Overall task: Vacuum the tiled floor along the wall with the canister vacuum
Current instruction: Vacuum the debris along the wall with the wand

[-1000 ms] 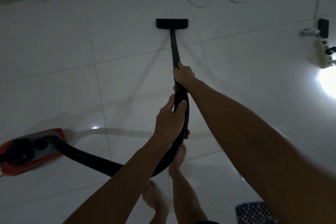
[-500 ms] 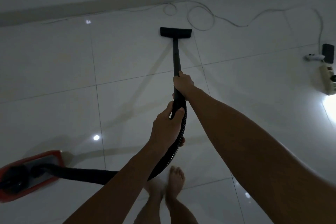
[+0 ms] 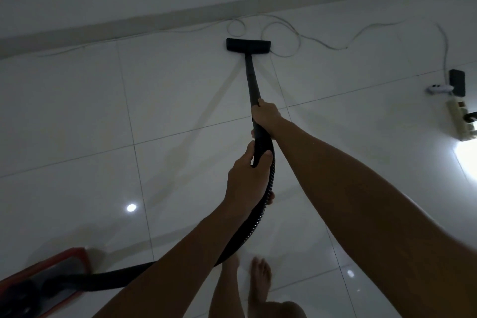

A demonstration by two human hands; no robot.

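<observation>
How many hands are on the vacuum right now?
2. The right hand grips the wand higher up; the left hand grips the handle where the hose begins.

My canister [image 3: 44, 281] is cut off at the frame's lower left; my arm hides part of the hose [image 3: 260, 217].

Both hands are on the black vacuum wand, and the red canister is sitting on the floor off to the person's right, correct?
Not quite. The head view shows the red canister low on the person's left, not right. The left hand and right hand do both hold the black vacuum wand.
</observation>
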